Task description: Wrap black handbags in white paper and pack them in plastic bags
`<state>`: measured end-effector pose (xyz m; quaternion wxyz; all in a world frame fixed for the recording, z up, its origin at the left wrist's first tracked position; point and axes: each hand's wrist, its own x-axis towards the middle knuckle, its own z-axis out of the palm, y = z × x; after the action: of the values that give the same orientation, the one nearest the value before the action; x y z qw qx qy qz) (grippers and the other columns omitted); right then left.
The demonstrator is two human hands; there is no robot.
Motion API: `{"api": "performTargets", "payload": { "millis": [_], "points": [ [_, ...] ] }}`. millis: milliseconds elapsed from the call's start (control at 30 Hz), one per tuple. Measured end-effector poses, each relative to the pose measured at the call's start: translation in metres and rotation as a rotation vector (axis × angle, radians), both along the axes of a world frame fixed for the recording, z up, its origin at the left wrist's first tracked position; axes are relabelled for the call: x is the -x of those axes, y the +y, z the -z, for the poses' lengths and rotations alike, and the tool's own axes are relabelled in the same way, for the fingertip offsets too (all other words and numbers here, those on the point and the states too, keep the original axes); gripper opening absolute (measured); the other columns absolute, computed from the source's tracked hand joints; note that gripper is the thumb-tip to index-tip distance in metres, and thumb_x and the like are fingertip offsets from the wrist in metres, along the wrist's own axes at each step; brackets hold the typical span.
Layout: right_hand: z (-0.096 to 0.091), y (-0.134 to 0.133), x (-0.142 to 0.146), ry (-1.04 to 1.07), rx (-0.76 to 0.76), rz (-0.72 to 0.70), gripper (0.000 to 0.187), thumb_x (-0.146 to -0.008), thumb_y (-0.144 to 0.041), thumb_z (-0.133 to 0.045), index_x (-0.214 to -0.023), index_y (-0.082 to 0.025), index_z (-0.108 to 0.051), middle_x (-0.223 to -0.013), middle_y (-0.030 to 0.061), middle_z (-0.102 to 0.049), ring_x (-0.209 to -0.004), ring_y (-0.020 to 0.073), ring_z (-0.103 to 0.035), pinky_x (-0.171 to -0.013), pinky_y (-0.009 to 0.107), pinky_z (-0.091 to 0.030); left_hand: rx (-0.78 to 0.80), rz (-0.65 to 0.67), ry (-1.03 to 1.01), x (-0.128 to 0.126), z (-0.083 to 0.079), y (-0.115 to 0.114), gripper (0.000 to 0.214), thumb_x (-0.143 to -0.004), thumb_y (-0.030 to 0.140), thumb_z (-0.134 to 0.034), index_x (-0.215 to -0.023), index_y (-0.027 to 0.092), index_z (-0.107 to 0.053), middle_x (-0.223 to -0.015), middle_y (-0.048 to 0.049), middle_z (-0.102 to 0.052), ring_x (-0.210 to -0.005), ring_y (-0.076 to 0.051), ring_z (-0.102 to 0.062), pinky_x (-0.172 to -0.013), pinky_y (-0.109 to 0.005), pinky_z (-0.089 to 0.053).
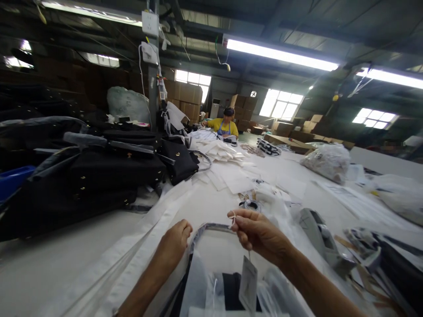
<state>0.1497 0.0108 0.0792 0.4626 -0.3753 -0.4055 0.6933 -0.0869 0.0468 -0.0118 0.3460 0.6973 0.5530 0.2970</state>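
My right hand [256, 229] pinches a thin white string [234, 218] between thumb and fingertips. From it hangs a pale hang tag [247, 284], over a bag [231, 290] partly wrapped in clear plastic. Curving up between my hands is the bag's handle [211, 226], covered in greyish wrapping. My left hand [176, 242] is closed beside the handle's left side, its fingers curled inward; whether anything is in them is hidden. The lower part of the bag runs out of view at the bottom edge.
Black bags [112, 167] are piled on the left. White paper sheets [221, 152] lie farther up the table. At right are a grey tool-like device [322, 240] and a plastic-wrapped bundle [328, 160]. A person in a yellow top [227, 125] sits across the table.
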Motion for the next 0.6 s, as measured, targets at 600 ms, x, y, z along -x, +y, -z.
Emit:
{"api": "performTargets", "payload": {
  "millis": [600],
  "points": [
    [0.124, 0.083, 0.057, -0.365, 0.372, -0.5, 0.007, -0.075, -0.014, -0.056, -0.068, -0.015, -0.058, -0.047, -0.0048, -0.053, -0.033, 0.0069, -0.042, -0.034, 0.016, -0.036, 0.25, 0.065, -0.265, -0.006, 0.061, 0.025, 0.04, -0.083, 0.037, -0.042, -0.11, 0.014, -0.06, -0.077, -0.0064, -0.067, -0.06, -0.019, -0.064, -0.057, -0.031, -0.051]
  ]
}}
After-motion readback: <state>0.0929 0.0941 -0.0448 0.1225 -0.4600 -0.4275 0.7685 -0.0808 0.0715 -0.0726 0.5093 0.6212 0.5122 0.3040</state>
